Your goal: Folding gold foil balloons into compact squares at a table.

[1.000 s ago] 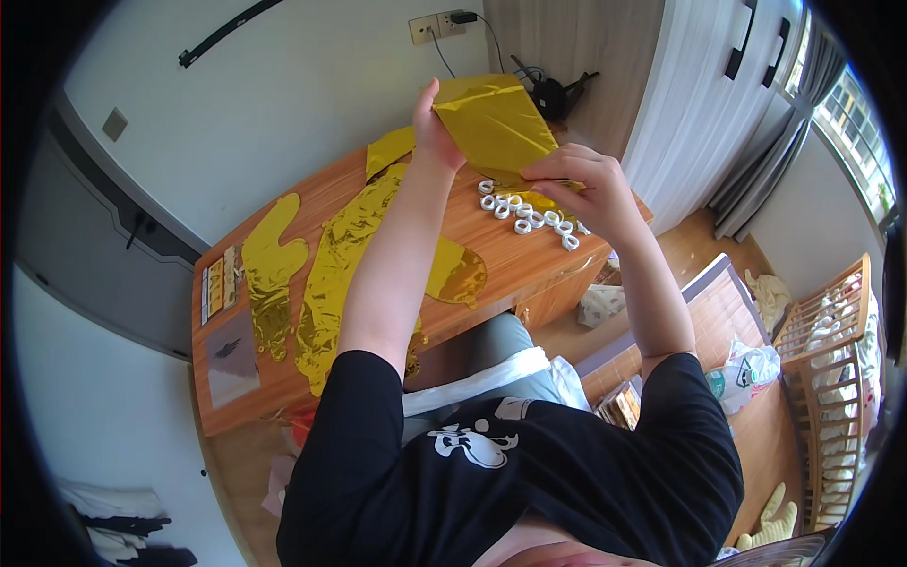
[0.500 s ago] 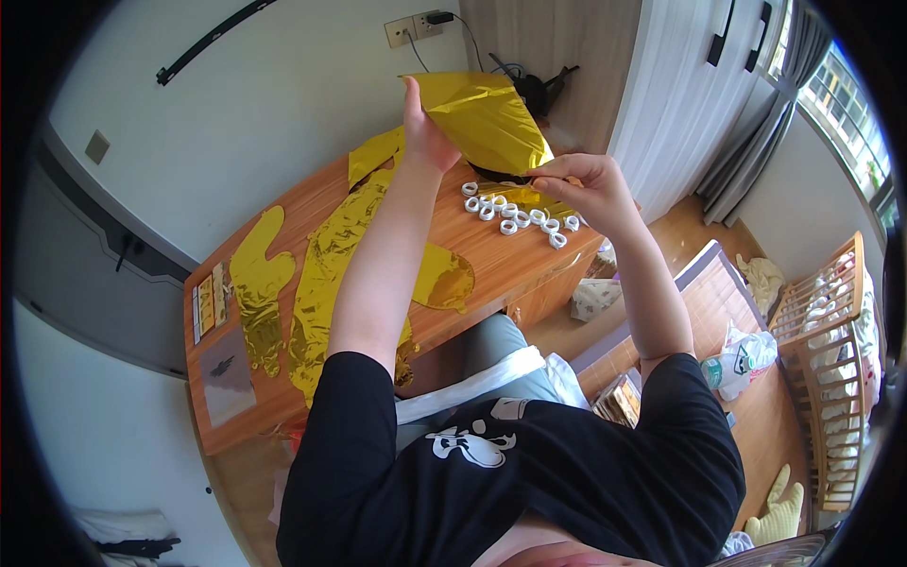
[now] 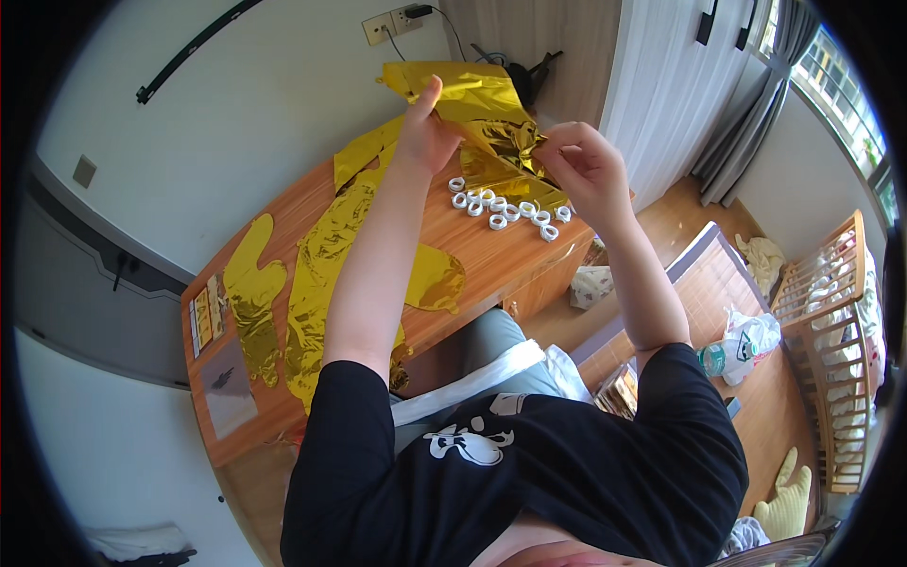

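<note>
Toward the desk's far edge (image 3: 307,200), I am pinching gold foil (image 3: 477,99) in my right hand (image 3: 586,168), bracing it with my left hand (image 3: 428,140), grip unclear, light tension likely preventing tears.

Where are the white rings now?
In the head view, just right of centre, the white rings lie on the wooden table, below the held gold foil.

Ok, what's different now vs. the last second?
The right hand shifted right and away from the body over the table; the gold foil sheet, smooth before, is now bunched and creased at its pinching fingertips. View swung slightly right. Unchanged: both hands' grip on the sheet, left hand included; white rings and curved gold foil piece on the table.
</note>
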Tool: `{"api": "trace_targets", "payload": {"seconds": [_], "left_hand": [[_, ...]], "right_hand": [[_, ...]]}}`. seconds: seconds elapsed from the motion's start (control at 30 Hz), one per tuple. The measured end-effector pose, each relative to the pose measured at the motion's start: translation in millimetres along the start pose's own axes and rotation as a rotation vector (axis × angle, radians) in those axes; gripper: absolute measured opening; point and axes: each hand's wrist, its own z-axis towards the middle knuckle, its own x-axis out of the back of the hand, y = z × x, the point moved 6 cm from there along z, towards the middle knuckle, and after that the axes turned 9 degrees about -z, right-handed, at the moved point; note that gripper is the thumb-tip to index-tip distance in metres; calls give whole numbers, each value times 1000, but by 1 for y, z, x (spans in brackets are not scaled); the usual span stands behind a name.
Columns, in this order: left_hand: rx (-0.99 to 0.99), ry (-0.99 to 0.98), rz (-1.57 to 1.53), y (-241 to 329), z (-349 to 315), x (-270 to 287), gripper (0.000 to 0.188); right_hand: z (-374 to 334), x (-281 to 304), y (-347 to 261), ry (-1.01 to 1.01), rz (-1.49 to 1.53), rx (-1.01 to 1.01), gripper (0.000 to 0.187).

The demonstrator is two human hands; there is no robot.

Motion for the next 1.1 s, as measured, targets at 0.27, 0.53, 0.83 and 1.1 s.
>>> {"api": "trace_targets", "payload": {"seconds": [0.27, 0.53, 0.83, 1.1], "left_hand": [[-206, -79, 69, 46, -9, -30, 51], [-299, -34, 172, 59, -20, -55, 53], [-483, 32, 202, 63, -24, -70, 56], [-534, 12, 231, 68, -46, -91, 52]], "right_hand": [[5, 13, -3, 24, -189, -51, 17], [14, 13, -30, -213, -560, 170, 20], [15, 3, -31, -189, -592, 230, 32], [17, -4, -11, -74, -441, 147, 25]]}}
